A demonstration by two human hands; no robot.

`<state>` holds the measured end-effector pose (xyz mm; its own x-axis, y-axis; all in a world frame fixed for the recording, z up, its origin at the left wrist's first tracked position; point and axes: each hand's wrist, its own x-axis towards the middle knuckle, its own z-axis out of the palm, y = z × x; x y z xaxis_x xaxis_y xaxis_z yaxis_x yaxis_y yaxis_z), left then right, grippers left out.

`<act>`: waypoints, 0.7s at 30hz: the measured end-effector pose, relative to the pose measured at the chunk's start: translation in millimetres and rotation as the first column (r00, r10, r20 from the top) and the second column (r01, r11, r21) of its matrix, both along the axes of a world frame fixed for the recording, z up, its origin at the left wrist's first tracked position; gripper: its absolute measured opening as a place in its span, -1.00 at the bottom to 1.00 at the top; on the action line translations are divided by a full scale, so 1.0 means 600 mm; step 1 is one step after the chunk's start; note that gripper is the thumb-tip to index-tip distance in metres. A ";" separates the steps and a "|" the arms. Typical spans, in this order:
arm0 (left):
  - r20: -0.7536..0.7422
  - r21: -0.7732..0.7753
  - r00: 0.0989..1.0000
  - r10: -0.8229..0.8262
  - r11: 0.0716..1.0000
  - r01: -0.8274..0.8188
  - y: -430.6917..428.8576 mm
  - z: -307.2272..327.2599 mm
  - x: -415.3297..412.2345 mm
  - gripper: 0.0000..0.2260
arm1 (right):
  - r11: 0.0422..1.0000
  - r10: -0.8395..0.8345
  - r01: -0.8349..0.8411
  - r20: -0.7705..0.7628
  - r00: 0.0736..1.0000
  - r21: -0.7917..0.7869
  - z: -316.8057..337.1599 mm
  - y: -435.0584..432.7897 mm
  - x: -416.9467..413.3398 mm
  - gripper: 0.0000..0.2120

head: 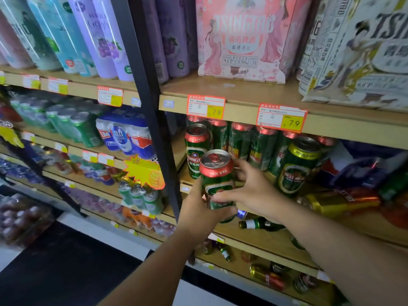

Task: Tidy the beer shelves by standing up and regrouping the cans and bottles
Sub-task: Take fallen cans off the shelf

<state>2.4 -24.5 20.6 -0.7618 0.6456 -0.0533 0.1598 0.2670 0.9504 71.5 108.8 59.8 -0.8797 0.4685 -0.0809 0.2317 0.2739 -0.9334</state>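
Observation:
A green Tsingtao can with a red top (pixel 217 173) is upright in front of the middle shelf (pixel 249 208). My left hand (pixel 198 208) grips its lower part from the left. My right hand (pixel 254 188) holds it from the right, fingers curled on its side. Behind it a row of like green cans (pixel 240 142) stands on that shelf, one Tsingtao can (pixel 195 149) at the left end. A green Pearl River can with a gold rim (pixel 298 164) stands to the right. A gold and orange can (pixel 340 200) lies on its side at the far right.
A green bottle (pixel 260 224) lies on the shelf below my hands. More cans (pixel 268 277) lie tipped on the bottom shelf. Pink (pixel 247 38) and white (pixel 357 51) Tsingtao packs fill the top shelf. A black upright post (pixel 154 120) divides the two shelf bays.

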 end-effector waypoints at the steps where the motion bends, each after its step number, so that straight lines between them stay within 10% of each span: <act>1: -0.014 -0.001 1.000 0.009 1.000 -0.009 -0.004 -0.001 -0.001 -0.40 | 0.999 0.008 -0.009 -0.013 1.000 -0.032 -0.001 -0.006 0.000 -0.24; 8: -0.001 0.019 0.993 0.116 0.993 -0.115 -0.030 -0.025 -0.018 -0.44 | 0.978 0.166 -0.161 0.027 0.986 -0.130 -0.006 -0.005 -0.026 -0.39; 12: -0.002 -0.027 0.978 0.206 0.978 -0.206 -0.056 -0.050 -0.037 -0.41 | 0.988 -0.060 0.058 -0.007 0.998 -0.141 -0.005 0.020 -0.072 -0.62; 21: 0.002 -0.040 0.966 0.258 0.965 -0.258 -0.094 -0.079 -0.065 -0.46 | 0.980 -0.198 0.198 -0.043 0.979 -0.006 -0.027 0.018 -0.199 -0.21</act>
<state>-36.8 -81.0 -26.8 -0.9019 0.4243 -0.0805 0.0741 0.3357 0.9391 -48.1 119.4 43.5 -0.7721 0.6338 -0.0459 0.2407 0.2248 -0.9442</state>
